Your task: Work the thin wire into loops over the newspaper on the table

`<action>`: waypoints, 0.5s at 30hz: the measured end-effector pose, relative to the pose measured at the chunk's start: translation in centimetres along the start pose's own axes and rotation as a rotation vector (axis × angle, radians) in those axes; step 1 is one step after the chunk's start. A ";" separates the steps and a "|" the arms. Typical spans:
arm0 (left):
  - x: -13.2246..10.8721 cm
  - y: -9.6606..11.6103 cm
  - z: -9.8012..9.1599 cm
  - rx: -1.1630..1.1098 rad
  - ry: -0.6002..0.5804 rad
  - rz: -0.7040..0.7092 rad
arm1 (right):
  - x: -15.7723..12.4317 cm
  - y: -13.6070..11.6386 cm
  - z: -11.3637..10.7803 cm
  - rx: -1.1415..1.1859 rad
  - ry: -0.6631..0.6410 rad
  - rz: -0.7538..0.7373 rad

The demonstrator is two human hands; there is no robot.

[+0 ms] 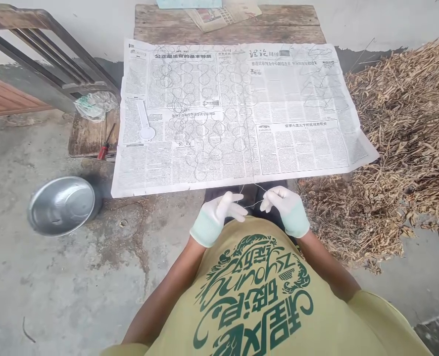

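Your gloved right hand [283,207] pinches a thin wire [254,204] between thumb and fingers; your left hand [221,212] spreads its fingers beside it, and I cannot tell whether they grip it. The wire stretches between your hands at the newspaper [304,148]'s near edge; looped wires [215,129] lie farther off, and a metal bowl [65,205] sits left

"理论周刊" on newspaper [278,153], "young" on shirt [271,296]
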State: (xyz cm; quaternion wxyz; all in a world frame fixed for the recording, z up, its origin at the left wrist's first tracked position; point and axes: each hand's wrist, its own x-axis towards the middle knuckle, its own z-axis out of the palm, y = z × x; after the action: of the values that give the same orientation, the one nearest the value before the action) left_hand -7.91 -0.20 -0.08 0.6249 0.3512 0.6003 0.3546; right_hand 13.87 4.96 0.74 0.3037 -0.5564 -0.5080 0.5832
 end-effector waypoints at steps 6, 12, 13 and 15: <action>-0.3 -0.6 0.3 0.028 -0.001 0.017 | -0.1 0.0 0.0 0.030 0.027 0.006; -0.7 -0.4 0.3 0.137 0.017 0.025 | 0.3 -2.7 -1.8 0.033 0.093 -0.053; -0.7 -0.4 0.3 0.146 0.006 0.028 | 0.8 -3.2 -2.4 0.014 0.111 -0.080; -0.8 -0.5 0.3 0.168 0.005 0.016 | 2.2 -4.4 -3.8 -0.023 0.138 -0.125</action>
State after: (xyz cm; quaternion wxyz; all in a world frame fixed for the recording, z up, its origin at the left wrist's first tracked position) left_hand -7.66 -1.15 -0.13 0.5889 0.4063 0.6265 0.3091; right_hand 16.10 9.23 4.60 0.3671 -0.5660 -0.5263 0.5176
